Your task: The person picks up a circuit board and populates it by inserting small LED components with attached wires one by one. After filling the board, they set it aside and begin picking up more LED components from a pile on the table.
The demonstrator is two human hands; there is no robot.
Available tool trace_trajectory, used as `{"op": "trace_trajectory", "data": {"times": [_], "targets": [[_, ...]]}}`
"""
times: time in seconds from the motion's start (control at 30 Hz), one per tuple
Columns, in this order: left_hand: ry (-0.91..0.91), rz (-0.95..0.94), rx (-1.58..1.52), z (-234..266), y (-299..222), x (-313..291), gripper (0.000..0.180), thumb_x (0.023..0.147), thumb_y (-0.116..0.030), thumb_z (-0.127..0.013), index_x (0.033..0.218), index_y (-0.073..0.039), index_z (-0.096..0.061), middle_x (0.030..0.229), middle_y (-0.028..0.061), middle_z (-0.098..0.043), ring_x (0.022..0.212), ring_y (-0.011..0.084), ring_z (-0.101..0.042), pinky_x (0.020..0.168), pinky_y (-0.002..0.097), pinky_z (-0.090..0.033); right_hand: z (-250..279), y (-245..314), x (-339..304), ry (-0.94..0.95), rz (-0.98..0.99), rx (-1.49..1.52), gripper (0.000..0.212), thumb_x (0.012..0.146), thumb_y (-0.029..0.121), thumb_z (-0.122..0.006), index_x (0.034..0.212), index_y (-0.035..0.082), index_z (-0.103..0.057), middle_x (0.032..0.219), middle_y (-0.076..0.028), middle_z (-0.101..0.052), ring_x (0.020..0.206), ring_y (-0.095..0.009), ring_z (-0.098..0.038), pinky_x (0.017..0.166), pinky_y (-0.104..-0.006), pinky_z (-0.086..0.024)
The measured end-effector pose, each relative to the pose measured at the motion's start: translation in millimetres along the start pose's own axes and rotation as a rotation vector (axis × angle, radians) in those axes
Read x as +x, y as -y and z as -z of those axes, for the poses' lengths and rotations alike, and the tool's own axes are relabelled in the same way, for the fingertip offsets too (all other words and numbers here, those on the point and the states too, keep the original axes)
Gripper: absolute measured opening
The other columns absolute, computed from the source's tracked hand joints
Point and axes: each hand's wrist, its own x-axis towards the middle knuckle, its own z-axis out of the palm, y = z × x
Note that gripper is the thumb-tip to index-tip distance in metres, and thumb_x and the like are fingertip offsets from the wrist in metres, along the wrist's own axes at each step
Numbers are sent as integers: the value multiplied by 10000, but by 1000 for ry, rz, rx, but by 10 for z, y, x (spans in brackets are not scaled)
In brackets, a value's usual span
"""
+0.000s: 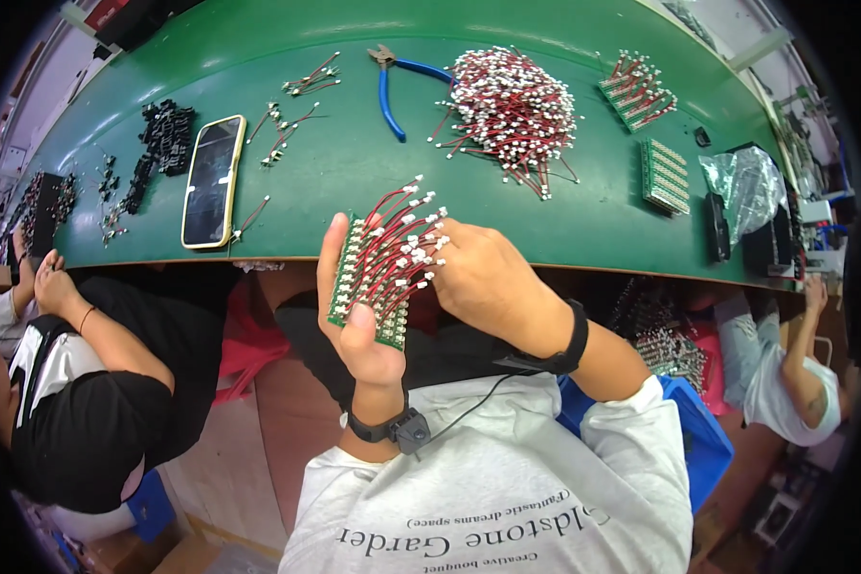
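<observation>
My left hand (375, 362) is closed around a green circuit board panel (390, 331), its thumb over the lower face and its fingers behind the left edge. Rows of small white sockets line the panel. Many thin red and black wires with white plugs (413, 251) rise from it and lean to the right. At those plug ends, my right hand (492, 282) is closed, fingertips pinched together. What it pinches is hidden behind the fingers and plugs. Both hands are above my lap, just in front of the table edge.
On the green table (335, 182) lie a big heap of wired plugs (512, 115), blue-handled cutters (384, 91), a phone (212, 182), black connectors (167, 139), a wired panel (638, 91), stacked panels (665, 177) and a plastic bag (744, 187). People sit on both sides; a blue bin (698, 430) stands right.
</observation>
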Motion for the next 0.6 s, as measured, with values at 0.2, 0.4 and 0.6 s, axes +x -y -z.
{"op": "trace_trajectory", "data": {"times": [0.2,0.4,0.6], "targets": [[-31,52,-35,-6,1,-5,848,819,-354,-538,1482,100,-267,1324,297,-537,1184,348,-594,1031,438,-467,-116,2,-59,-83,-17,82,169,757,-49,-583,906,25,-616,878,-126,-608,754,-330,-630,665,-412,-542],[-97,3,-158,49,36,50,792,849,-338,-499,1484,76,-272,1348,297,-515,1203,370,-575,1032,480,-467,208,-164,-40,-203,-92,131,162,780,27,-721,933,36,-670,823,-131,-636,742,-320,-634,648,-392,-508],[-92,-16,-189,179,28,99,748,887,-329,-454,1489,68,-255,1349,305,-510,1148,371,-611,945,490,-538,686,-807,-17,-363,-130,-288,151,719,33,-758,855,79,-709,833,-64,-575,791,-257,-596,666,-369,-483]]}}
